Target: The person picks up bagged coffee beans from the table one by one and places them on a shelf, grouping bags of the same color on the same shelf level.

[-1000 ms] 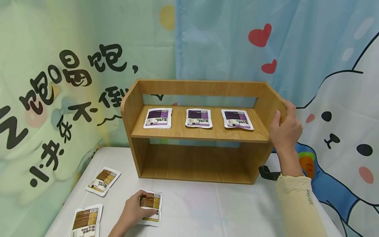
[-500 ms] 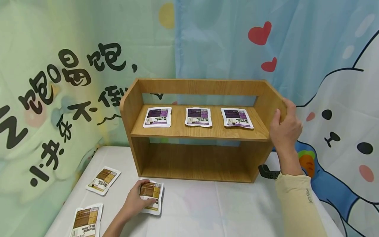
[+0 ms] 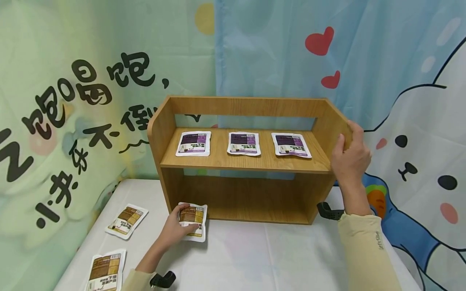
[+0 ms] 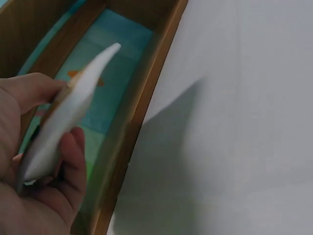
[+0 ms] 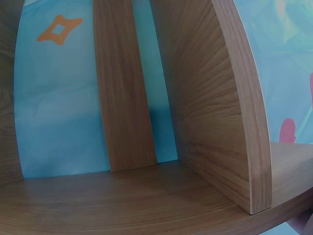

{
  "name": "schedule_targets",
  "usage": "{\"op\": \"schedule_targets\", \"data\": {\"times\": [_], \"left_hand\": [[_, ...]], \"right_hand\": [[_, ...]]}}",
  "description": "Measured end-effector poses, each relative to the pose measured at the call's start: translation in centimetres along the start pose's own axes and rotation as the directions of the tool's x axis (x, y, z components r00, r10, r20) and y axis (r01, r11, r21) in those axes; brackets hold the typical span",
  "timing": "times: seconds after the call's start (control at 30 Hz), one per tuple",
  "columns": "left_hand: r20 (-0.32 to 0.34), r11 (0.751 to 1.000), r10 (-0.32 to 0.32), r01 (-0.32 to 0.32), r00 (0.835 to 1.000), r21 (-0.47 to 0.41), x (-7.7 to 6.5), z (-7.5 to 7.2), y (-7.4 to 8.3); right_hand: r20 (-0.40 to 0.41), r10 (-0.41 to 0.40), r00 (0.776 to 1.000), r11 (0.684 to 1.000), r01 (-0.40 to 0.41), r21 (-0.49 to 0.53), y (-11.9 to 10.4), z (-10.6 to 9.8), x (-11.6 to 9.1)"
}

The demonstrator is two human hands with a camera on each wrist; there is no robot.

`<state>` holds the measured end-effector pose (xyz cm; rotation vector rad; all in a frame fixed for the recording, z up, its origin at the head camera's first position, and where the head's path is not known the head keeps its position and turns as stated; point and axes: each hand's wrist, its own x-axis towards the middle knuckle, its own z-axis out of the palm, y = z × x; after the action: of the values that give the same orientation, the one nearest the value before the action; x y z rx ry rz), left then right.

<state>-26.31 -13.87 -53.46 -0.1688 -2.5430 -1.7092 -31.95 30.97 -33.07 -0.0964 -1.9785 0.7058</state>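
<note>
In the head view my left hand pinches a brown-and-gold pouch between thumb and fingers, at the lower front left corner of a wooden two-tier shelf. The left wrist view has that white-edged pouch almost edge-on, tilted up in front of the shelf, the thumb on one face and fingertips on the other. My right hand grips the shelf's right side panel, thumb toward the inside. Three purple-and-white pouches, left, middle and right, lie spaced along the upper board.
Two more brown-and-gold pouches lie on the white-covered table at left, one farther back and one nearer. A printed cloth backdrop hangs behind the shelf. The shelf's lower compartment faces the front.
The left hand has lifted its pouch and carried it forward and slightly right, up to the shelf's lower front edge. The right hand has stayed on the side panel.
</note>
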Motion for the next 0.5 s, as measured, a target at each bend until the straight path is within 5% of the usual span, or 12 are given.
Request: {"op": "schedule_targets", "data": {"times": [0.5], "left_hand": [[-0.035,1.0,-0.008,0.009,0.999,0.023,4.7,1.1,-0.3]], "right_hand": [[-0.01,-0.013,1.0,1.0,0.013,-0.003,0.0,0.1,0.0]]}}
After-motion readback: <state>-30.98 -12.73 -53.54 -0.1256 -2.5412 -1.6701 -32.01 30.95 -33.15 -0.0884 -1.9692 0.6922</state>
